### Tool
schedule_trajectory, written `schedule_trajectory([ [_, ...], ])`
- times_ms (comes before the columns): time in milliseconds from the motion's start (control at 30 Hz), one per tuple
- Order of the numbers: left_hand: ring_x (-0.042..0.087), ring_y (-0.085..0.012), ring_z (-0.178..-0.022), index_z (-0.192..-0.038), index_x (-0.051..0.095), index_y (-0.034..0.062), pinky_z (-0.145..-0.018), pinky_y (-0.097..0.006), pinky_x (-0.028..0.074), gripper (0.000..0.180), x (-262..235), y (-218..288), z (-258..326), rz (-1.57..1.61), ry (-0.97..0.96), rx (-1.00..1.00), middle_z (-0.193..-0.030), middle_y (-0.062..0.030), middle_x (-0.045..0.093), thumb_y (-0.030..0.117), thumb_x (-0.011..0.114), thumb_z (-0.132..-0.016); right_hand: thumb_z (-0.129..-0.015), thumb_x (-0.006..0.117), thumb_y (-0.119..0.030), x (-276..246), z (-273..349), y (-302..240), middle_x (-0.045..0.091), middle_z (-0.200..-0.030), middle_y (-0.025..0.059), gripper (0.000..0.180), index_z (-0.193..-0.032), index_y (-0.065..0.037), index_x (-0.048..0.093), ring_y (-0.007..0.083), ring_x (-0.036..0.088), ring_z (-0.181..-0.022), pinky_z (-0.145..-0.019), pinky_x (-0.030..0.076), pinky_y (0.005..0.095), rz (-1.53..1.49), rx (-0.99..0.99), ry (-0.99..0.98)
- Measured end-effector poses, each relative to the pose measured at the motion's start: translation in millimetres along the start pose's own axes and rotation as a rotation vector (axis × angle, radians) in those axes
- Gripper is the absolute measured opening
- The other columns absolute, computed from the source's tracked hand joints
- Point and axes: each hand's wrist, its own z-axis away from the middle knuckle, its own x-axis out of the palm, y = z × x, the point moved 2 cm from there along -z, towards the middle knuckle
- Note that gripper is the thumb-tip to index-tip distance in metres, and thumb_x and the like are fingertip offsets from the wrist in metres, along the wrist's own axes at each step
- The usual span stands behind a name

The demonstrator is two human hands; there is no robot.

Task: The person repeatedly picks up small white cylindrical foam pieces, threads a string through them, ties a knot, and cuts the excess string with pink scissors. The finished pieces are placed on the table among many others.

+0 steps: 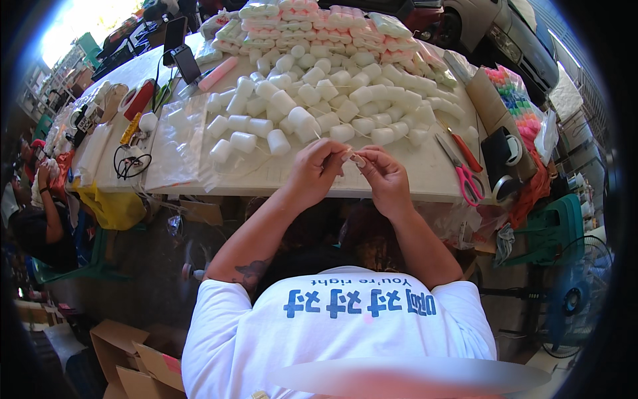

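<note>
My left hand (318, 166) and my right hand (384, 176) meet over the table's near edge, fingers pinched together. Between the fingertips is a small pale bit, too small to name. A thin white strand shows just beyond my left hand. Right past my hands lies a heap of white foam cylinders (278, 141), many of them threaded in rows on thin string. To the right of my right hand lie pink-handled scissors (469, 183), and beside them a red-handled tool (466, 151).
Wrapped pastel packs (299, 26) are stacked at the far side. A clear plastic sheet (178, 149) lies left, near a black cable (131, 163). An open carton (498, 110) stands right, by a green chair (550, 229). Another person (46, 213) sits far left.
</note>
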Motion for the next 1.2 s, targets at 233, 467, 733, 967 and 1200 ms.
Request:
schedule_trajectory([
  [233, 0.058, -0.0231, -0.074, -0.092, 0.059, 0.0026, -0.065, -0.031, 0.047, 0.008, -18.7, 10.8, -6.0, -0.580, -0.082, 0.304, -0.082, -0.0092, 0.057, 0.003, 0.063, -0.085, -0.088, 0.062, -0.008, -6.8, -4.3, -7.6, 0.063, -0.083, 0.0088, 0.012, -0.094, 0.002, 0.067, 0.0141, 0.058, -0.078, -0.071, 0.047, 0.0283, 0.584, -0.162, -0.092],
  [467, 0.053, -0.0148, -0.081, -0.102, 0.051, 0.0039, -0.072, -0.029, 0.045, 0.009, -22.9, -2.6, -10.1, -0.090, -0.137, 0.088, -0.089, -0.0050, 0.054, 0.003, 0.053, -0.093, -0.094, 0.056, -0.010, 1.2, -13.2, 9.6, 0.064, -0.089, 0.0010, 0.017, -0.105, 0.001, 0.063, 0.0076, 0.055, -0.082, -0.075, 0.046, 0.0237, -0.161, 0.321, -0.426],
  [733, 0.046, -0.0085, -0.081, -0.105, 0.047, 0.0051, -0.074, -0.024, 0.041, 0.011, -20.5, -15.3, -1.6, 0.178, -0.123, -0.065, -0.095, -0.0026, 0.051, 0.012, 0.041, -0.101, -0.094, 0.056, -0.008, 19.8, -15.9, 12.4, 0.064, -0.092, 0.0010, 0.012, -0.101, 0.000, 0.062, 0.0074, 0.056, -0.083, -0.075, 0.046, 0.0232, -0.206, 0.189, -0.354],
  [967, 0.048, -0.0105, -0.075, -0.091, 0.053, 0.0022, -0.067, -0.025, 0.043, 0.012, -17.4, -18.3, 1.9, 0.154, 0.013, 0.047, -0.083, -0.0032, 0.045, 0.010, 0.048, -0.098, -0.092, 0.058, -0.011, 27.5, -8.9, -1.9, 0.065, -0.088, 0.0051, 0.011, -0.095, 0.000, 0.062, 0.0097, 0.058, -0.078, -0.071, 0.047, 0.0251, 0.353, -0.076, -0.209],
  [1200, 0.047, -0.0133, -0.071, -0.082, 0.060, 0.0025, -0.060, -0.026, 0.041, 0.006, -17.2, -15.9, 4.3, -0.165, 0.175, 0.218, -0.083, -0.0068, 0.048, 0.004, 0.062, -0.088, -0.094, 0.057, -0.013, 17.8, -7.2, -4.3, 0.065, -0.092, 0.0055, 0.021, -0.105, 0.003, 0.063, 0.0108, 0.060, -0.082, -0.075, 0.049, 0.0249, -0.185, 0.363, -0.289],
])
